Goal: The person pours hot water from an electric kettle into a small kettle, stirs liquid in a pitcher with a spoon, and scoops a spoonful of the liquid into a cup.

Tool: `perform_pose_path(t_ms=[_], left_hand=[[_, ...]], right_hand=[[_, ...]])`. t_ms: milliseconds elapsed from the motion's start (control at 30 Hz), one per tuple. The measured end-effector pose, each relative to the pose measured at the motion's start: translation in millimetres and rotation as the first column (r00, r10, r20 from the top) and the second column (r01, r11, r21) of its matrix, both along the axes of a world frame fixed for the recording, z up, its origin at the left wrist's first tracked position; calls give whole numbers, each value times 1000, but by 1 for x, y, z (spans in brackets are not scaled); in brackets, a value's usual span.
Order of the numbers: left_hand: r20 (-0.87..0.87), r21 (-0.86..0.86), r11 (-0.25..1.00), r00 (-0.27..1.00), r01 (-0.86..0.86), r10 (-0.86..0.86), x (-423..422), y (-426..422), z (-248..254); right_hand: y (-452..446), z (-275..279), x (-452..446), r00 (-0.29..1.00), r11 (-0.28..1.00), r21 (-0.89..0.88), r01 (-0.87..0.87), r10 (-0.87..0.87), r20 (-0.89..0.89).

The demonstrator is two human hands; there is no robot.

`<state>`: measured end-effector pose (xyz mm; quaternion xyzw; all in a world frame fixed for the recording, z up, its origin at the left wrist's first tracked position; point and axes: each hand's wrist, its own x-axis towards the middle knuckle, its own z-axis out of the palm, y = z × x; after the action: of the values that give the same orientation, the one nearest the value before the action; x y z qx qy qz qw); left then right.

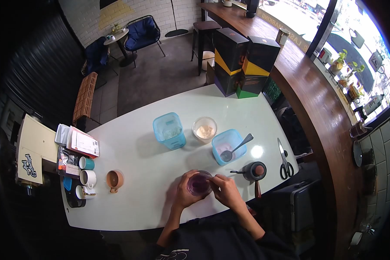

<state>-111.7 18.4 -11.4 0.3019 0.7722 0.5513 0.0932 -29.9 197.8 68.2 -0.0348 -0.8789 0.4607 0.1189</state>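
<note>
My left hand (186, 192) is wrapped round a clear cup (199, 183) with purple contents, near the front edge of the white table (136, 151). My right hand (225, 189) is closed in a pinch at the cup's right rim; what the fingers hold is hidden. Beyond the cup stands a low blue container (219, 158) with a metal spoon (237, 149) leaning in it. A clear tub (204, 130) of pale powder and a taller blue container (169, 131) stand farther back. Right of my right hand is a small dark pot (254, 172) with a wooden handle.
Black-handled scissors (284, 164) lie by the right edge. A brown cup (115, 180) stands at the left, near several mugs (88, 178) and a stack of packets (83, 143). Dark boxes (247, 60) stand at the far right corner, beside a wooden counter (307, 99).
</note>
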Motion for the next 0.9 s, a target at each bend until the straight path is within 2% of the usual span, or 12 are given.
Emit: perform_pose_path(t_ms=[67, 167, 233, 267, 333, 467, 533, 667, 733, 900], left_hand=[[-46, -8, 1000, 999, 9, -9, -1, -2, -7], [11, -2, 1000, 1000, 10, -10, -1, -1, -4], [-121, -41, 999, 993, 4, -9, -1, 0, 4], [-120, -41, 999, 993, 3, -8, -1, 0, 3], [64, 21, 1000, 998, -16, 14, 1, 0, -1], [91, 19, 1000, 996, -17, 15, 1, -1, -4], [-58, -26, 1000, 998, 9, -11, 0, -2, -6], [-72, -29, 999, 997, 13, -15, 0, -2, -7], [65, 14, 1000, 998, -14, 13, 1, -2, -6], [89, 26, 1000, 996, -7, 5, 1, -1, -4]], right_hand=[[1, 1, 0, 999, 1000, 19, 9, -10, 46], [2, 3, 0, 999, 999, 36, 6, -8, 54], [3, 5, 0, 995, 999, -5, -41, 41, 96], [4, 4, 0, 994, 999, -5, -42, 42, 96], [5, 0, 1, 992, 997, -19, -78, 80, 100], [3, 3, -1, 994, 997, -58, -53, 59, 93], [1, 3, -2, 1000, 994, -102, 27, -26, 10], [1, 1, -2, 998, 993, -103, 58, -56, 15], [4, 3, -1, 998, 999, -47, -13, 16, 67], [4, 0, 0, 994, 998, -18, -68, 69, 82]])
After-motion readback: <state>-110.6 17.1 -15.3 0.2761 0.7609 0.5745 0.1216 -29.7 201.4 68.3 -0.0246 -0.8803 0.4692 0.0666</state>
